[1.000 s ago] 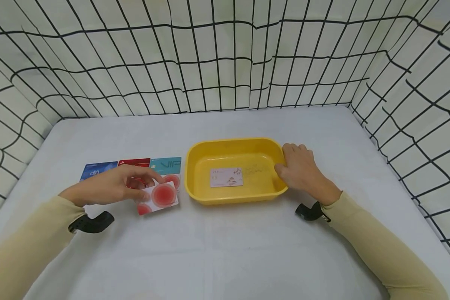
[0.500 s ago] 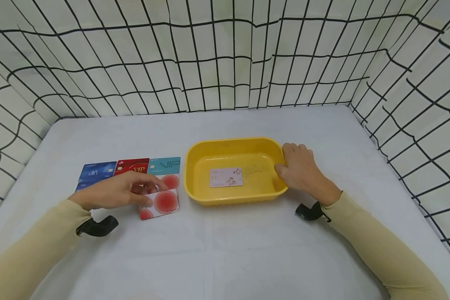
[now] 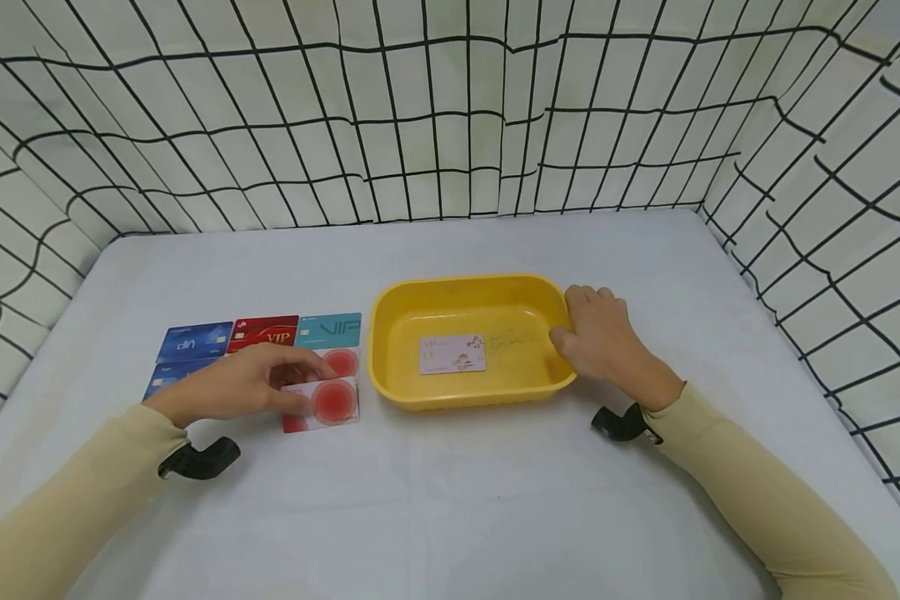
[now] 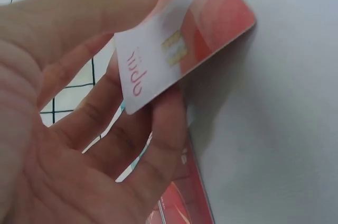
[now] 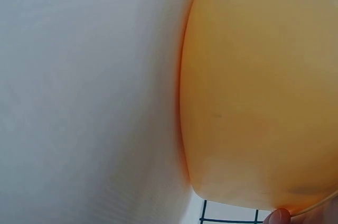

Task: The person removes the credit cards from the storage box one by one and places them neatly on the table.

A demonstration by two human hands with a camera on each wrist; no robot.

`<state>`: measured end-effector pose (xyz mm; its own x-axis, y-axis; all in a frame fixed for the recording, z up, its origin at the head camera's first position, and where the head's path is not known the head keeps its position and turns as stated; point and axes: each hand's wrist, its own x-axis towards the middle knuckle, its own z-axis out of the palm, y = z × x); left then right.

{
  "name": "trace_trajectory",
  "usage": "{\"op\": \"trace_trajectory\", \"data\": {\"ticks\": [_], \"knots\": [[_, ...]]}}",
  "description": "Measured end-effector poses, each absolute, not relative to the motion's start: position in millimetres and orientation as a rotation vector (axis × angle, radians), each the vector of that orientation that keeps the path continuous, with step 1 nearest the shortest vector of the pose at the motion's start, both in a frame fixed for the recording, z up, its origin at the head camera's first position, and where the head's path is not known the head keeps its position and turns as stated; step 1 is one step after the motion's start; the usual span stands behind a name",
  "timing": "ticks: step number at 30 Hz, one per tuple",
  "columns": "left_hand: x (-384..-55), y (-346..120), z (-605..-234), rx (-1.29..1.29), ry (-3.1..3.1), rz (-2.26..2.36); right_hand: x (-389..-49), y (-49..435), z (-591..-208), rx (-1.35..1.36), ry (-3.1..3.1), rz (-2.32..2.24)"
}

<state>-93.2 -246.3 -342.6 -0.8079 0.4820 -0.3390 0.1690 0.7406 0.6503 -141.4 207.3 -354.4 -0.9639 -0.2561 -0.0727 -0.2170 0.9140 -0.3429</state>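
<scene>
My left hand (image 3: 243,385) pinches a white chip card with red circles (image 3: 334,403), thumb across its face. In the left wrist view this card (image 4: 150,68) is tilted, one edge at or near the tabletop. It lies just in front of a similar red-circled card (image 3: 341,362), partly covered by my fingers. Behind are a blue card (image 3: 195,340), a red VIP card (image 3: 264,331) and a teal VIP card (image 3: 329,331). A second blue card (image 3: 174,374) is half hidden. My right hand (image 3: 606,337) grips the right rim of a yellow plastic tray (image 3: 468,402).
A pale pink VIP card (image 3: 452,355) lies flat inside the tray. White cloth (image 3: 450,500) covers the table. Black wire grid panels (image 3: 435,125) stand at the back and both sides.
My left hand has moved slightly right and towards me with the red-circled card, which now sits straighter in front of the similar one. More of the blue and red cards shows. The right hand stays put.
</scene>
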Motion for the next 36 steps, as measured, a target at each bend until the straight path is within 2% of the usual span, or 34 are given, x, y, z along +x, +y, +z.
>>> {"op": "trace_trajectory", "data": {"ticks": [36], "knots": [[-83,-236,-343,0.605,2.625,0.633,-142,207,-355,-0.373,2.96,-0.489]]}}
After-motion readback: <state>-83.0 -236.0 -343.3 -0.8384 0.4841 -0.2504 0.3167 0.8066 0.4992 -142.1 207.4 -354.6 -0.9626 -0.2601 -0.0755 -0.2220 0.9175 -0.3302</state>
